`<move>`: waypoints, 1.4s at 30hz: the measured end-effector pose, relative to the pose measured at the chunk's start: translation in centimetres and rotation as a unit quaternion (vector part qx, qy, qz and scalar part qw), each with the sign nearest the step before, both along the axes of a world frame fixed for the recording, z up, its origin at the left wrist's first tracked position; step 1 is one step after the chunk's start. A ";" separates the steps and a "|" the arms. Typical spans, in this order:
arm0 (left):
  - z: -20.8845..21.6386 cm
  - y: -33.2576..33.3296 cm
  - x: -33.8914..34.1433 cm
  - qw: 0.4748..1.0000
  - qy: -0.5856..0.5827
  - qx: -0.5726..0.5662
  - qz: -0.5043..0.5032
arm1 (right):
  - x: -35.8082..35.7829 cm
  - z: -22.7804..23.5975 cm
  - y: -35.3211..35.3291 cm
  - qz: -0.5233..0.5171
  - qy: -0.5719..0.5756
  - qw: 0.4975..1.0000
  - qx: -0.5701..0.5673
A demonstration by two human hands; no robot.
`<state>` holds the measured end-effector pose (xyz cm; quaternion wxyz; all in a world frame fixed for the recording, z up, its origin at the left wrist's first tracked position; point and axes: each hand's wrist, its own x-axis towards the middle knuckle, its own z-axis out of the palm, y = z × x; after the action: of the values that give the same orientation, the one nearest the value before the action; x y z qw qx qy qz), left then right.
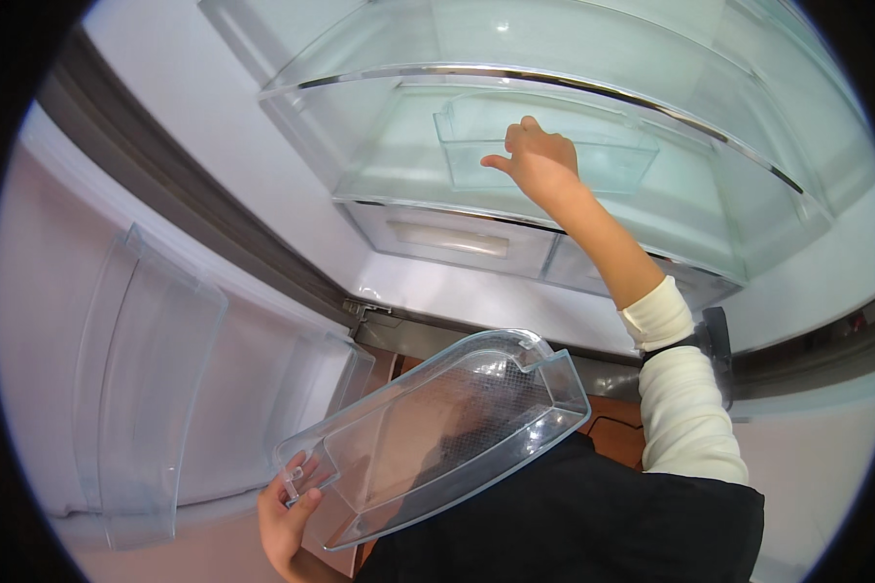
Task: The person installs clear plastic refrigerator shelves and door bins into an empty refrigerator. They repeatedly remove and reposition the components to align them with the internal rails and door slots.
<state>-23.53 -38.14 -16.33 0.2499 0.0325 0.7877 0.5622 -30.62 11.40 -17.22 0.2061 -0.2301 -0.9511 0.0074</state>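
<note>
My left hand [290,510] is closed on the near left end of a clear plastic door bin [428,457], with the thumb on the outside of its rim. The bin is tilted in front of my body, its long side running up to the right. My right hand [540,160] reaches into the fridge over a second clear bin [612,165], which rests on the glass shelf. Its fingers are partly curled and the thumb stands apart, near that bin's front wall. I see nothing in this hand; any contact with the wall is unclear.
Above my right arm is another glass shelf [515,73] with a shiny front trim. Lower down are clear-fronted drawers [447,240]. On the left, the open fridge door [39,321] carries a clear bin [146,389]. A metal hinge [365,309] juts out near the bottom corner.
</note>
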 end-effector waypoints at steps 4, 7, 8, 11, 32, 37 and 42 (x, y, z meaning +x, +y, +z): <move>0.1 0.9 -0.3 0.999 0.028 -0.015 0.009 | 1.4 -1.2 1.3 -0.040 0.034 0.998 0.022; -0.1 1.5 0.3 0.999 0.040 -0.027 0.004 | 2.7 -1.9 2.0 -0.041 0.074 0.996 0.033; 0.0 1.6 0.4 0.998 0.042 -0.038 0.010 | 3.1 -1.8 1.9 -0.030 0.086 0.996 0.025; 0.1 1.7 0.7 0.997 0.053 -0.045 0.026 | 5.2 -1.2 1.1 0.041 0.173 0.983 -0.051; 0.3 3.7 8.0 0.918 0.342 0.163 0.119 | 8.6 -1.6 -6.1 0.570 0.333 0.577 -0.481; 5.5 5.6 10.0 0.813 0.558 0.059 0.156 | 4.9 7.2 -8.6 0.550 0.415 0.567 -0.451; 16.9 -0.7 7.4 0.713 0.670 0.020 0.206 | -0.7 17.6 -11.7 0.699 0.356 0.497 -0.372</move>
<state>-16.14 -38.83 0.59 -0.4659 0.2420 0.7247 0.4464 -31.33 -0.28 0.34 0.3504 0.4761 -0.5569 0.5835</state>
